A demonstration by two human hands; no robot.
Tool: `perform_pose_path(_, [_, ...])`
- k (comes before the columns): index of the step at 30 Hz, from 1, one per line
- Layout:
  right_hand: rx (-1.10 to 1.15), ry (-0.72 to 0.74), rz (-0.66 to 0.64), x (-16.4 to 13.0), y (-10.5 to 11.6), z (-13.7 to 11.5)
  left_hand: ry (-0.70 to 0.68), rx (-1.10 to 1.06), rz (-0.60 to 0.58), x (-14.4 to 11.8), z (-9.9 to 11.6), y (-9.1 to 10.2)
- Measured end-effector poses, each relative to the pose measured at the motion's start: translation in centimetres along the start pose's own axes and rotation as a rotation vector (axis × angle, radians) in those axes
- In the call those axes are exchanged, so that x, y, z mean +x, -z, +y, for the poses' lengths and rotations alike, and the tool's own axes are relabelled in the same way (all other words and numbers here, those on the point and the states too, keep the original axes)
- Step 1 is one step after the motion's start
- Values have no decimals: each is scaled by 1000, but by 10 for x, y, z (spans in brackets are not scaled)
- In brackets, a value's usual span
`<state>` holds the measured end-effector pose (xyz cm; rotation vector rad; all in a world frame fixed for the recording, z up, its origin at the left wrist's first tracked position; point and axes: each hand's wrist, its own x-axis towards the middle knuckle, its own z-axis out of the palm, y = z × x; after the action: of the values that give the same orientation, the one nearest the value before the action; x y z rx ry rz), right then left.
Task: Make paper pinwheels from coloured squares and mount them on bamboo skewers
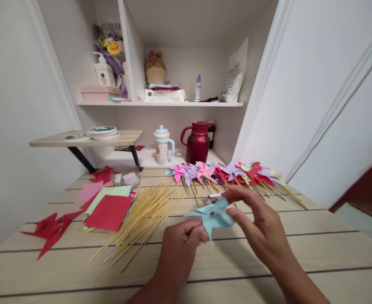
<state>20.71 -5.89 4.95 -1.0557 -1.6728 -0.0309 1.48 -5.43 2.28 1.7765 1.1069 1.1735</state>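
Both hands, left (pixel 181 245) and right (pixel 258 228), fingers pinched round light-blue paper pinwheel (pixel 213 216) between them.

light blue paper pinwheel (pixel 213 216), folded, held above the table.
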Motion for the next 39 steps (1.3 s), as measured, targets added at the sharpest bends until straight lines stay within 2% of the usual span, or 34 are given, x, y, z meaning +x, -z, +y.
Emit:
perform_pose_path(3, [171, -153, 160, -2, 3, 2, 202, -200, -69, 3, 4, 0])
perform_pose_path(6, [325, -244, 311, -2, 3, 4, 300, -316, -16, 6, 2, 4])
perform_pose_path(9, [533, -358, 320, -3, -1, 6, 363, -436, 54, 6, -5, 8])
perform_pose_path(11, [591, -447, 199, -5, -6, 7, 404, -544, 83, 6, -10, 10])
perform_pose_path(16, [577, -564, -411, -17, -33, 4, 447, -708, 183, 8, -11, 14])
perform_pose_path(20, [610, -724, -603, -30, -57, -5, 446, -805, 245, 7, -1, 14])
perform_pose_path(22, [653, -783, -680, -35, -66, -9, 431, -853, 238, 5, 3, 12])
perform_pose_path(25, [757, -787, -744, -39, -74, -13, 430, -883, 183, 1, 5, 9])
perform_pose_path(30, [898, -822, -736, -42, -82, -14, 521, -859, 165, -1, 8, 8])
perform_pose_path(33, [959, -818, -725, -42, -83, -12, 493, -865, 164, -1, 8, 8])
perform_pose_path(36, [944, -835, -705, -41, -82, -10, 445, -894, 165, 0, 6, 6])
perform_pose_path(39, [886, -881, -667, -39, -80, -10, 437, -912, 219, 1, -1, 3])
